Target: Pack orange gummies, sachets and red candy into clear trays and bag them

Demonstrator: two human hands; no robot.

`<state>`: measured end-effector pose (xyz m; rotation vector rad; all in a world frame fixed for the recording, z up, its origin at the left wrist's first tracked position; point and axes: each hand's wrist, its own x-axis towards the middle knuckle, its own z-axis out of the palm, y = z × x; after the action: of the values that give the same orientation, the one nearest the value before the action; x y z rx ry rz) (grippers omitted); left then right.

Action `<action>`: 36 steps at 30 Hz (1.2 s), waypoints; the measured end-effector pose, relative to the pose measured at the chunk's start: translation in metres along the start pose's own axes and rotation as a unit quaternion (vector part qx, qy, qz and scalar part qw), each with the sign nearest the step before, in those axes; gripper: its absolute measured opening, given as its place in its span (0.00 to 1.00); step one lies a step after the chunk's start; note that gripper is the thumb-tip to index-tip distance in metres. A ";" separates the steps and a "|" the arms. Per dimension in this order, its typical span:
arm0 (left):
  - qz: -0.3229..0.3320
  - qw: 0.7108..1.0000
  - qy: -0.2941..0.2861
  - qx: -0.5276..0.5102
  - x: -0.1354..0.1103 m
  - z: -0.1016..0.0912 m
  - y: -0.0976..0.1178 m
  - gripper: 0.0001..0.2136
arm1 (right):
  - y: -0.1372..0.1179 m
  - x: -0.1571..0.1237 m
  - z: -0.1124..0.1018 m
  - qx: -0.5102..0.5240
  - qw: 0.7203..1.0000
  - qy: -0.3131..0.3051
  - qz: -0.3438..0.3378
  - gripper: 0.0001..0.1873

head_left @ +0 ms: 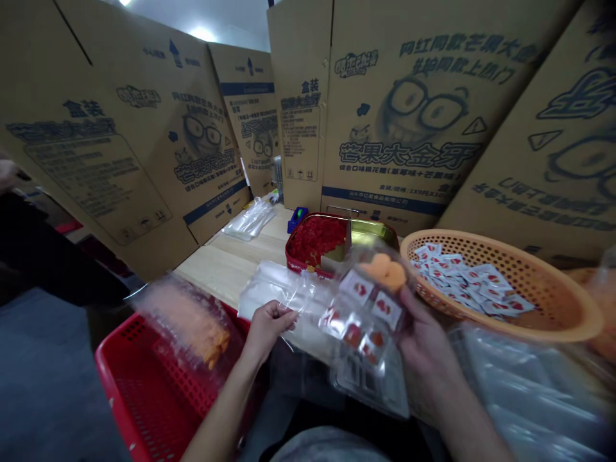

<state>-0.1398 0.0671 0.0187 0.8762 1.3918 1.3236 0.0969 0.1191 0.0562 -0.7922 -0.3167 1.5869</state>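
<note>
My right hand (423,337) grips a clear plastic blister tray (368,314) by its right side. Orange flower-shaped pieces (384,273), small white sachets (360,287) with red print and several reddish pieces (362,340) sit in its compartments. Between thumb and fingers, my left hand (268,326) pinches a clear plastic bag (305,295) whose right end meets the tray; blur hides whether the tray is inside it. Beneath the filled tray hangs another clear tray (370,378) that looks unfilled.
Left stands a red basket (163,391) with a bag of orange pieces (192,317). A tin (312,266) of red pieces, a blue tape dispenser (297,219) and an orange basket (568,321) of sachets are ahead. Stacked clear trays (534,385) lie right. Cardboard boxes (308,192) wall the table's back.
</note>
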 end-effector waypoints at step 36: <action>0.001 1.000 -0.009 0.021 -0.043 0.024 0.030 0.13 | -0.018 0.003 0.047 -0.004 0.980 -0.066 -0.186 0.10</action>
<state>-0.1090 0.0368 0.0579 0.9145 1.4101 1.2895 0.0802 0.1370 0.1006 -0.5943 -0.5361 1.2873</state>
